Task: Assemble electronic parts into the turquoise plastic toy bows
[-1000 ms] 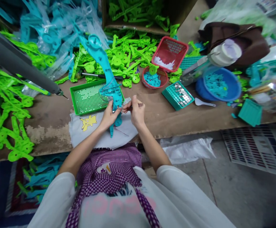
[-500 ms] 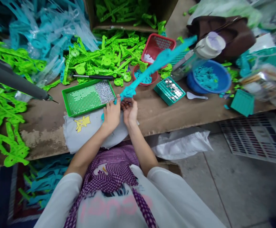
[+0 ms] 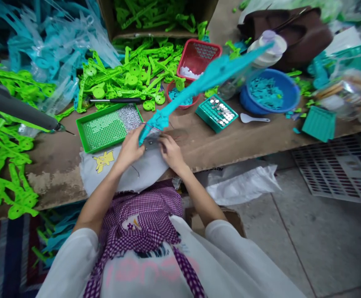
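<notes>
A long turquoise plastic piece [image 3: 196,85], shaped like a toy sword or wand, slants up and right across the table. My left hand [image 3: 132,148] is closed around its lower end. My right hand [image 3: 172,153] is beside it, fingers bent together at a thin reddish wire [image 3: 157,129] that runs across from the piece; the fingertips are partly blurred. Beneath both hands lies a pale grey cloth [image 3: 126,176] with a yellow cartoon figure. A dark wire end [image 3: 135,170] hangs over the cloth, and a small round dark part [image 3: 151,142] shows between my hands.
A green tray [image 3: 89,142] of small screws stands behind my left hand. A black-handled screwdriver [image 3: 124,100] lies behind it. An electric screwdriver [image 3: 22,105] juts in from the left. Rightward are a teal box [image 3: 207,118] of metal discs, a white spoon [image 3: 255,119] and a blue bowl [image 3: 245,103].
My hands have moved apart: the right has drawn away to the right and the left has shifted left with the turquoise piece. The wire between them has come into view.
</notes>
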`<state>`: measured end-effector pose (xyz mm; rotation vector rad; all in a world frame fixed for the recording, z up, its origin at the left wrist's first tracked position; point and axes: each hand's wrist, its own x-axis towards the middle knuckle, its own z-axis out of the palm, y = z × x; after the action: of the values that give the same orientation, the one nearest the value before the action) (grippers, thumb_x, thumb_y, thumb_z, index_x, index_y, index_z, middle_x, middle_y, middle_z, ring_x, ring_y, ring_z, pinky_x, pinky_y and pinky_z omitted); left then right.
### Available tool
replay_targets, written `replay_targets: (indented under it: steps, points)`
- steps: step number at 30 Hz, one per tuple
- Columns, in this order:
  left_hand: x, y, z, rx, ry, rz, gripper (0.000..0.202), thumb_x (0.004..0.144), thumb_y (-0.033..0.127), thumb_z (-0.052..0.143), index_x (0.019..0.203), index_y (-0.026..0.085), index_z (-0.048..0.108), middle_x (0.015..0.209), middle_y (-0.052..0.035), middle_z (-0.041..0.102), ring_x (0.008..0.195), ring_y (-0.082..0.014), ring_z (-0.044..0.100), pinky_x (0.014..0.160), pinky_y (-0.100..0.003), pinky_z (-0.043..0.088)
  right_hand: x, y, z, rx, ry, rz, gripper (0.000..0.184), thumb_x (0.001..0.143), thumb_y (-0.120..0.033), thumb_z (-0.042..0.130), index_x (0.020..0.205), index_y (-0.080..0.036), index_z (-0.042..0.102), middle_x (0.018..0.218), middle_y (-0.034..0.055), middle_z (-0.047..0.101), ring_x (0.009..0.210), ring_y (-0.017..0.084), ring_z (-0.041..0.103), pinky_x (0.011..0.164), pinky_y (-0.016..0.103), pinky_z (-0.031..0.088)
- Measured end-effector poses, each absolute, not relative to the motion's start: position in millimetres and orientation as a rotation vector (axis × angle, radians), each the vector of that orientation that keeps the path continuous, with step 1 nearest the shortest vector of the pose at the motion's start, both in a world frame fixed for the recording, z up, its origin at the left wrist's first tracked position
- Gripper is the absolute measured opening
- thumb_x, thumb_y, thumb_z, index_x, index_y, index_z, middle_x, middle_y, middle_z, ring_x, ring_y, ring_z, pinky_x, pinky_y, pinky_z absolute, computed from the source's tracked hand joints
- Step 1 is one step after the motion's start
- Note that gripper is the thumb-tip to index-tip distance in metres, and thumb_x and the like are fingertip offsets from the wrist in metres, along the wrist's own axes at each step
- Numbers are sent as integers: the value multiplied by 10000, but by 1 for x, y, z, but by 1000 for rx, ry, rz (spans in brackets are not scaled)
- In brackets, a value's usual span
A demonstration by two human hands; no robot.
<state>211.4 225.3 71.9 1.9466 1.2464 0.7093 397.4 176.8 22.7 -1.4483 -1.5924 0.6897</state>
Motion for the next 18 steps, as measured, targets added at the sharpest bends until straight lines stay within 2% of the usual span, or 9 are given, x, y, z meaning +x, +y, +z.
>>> replay_targets:
  steps: [3,6,8,12,15,18]
  points:
    - [197,236,75,1704,1053,779,781,622,166,738,1364,223,501,1335,-108,587,1247,-330,540,1088,-499,414,403,179,19,-1518,-1967,622,464,839,-37,397,1209,-204,622,1385,125,561,1341,262,474,1134,475,380]
    - [188,239,73,1430,1006,755,728,585,242,796,1261,186,531,1196,-122,661,1075,-314,658,900,-441,554,406,185,16,-1479,-2102,603,616,814,16,362,1352,-225,540,1493,105,469,1398,252,416,1140,488,383]
    - [186,239,70,1299,1006,744,666,569,272,816,1169,174,542,1127,-117,689,968,-297,698,766,-384,593,407,186,17,-1456,-2130,593,644,807,26,364,1368,-241,531,1509,91,457,1410,245,406,1142,493,388]
    - [183,237,59,1146,1034,767,642,568,323,839,1109,185,521,1057,-97,713,853,-260,718,647,-330,595,413,174,32,-1484,-2052,492,485,877,-70,419,1295,-236,602,1416,108,559,1309,255,522,1084,484,451]
    - [180,237,51,1157,1077,776,678,588,383,841,1147,196,506,1034,-85,716,865,-256,713,667,-341,592,439,166,50,-1531,-1767,305,304,934,-240,484,1176,-260,667,1204,93,688,1114,237,639,959,423,524]
    - [180,237,43,1260,1107,806,640,625,435,824,1135,189,527,1017,-72,707,875,-238,698,731,-355,584,491,172,65,-1668,-1387,86,233,934,-337,508,1042,-246,694,1004,79,723,928,224,663,825,386,536]
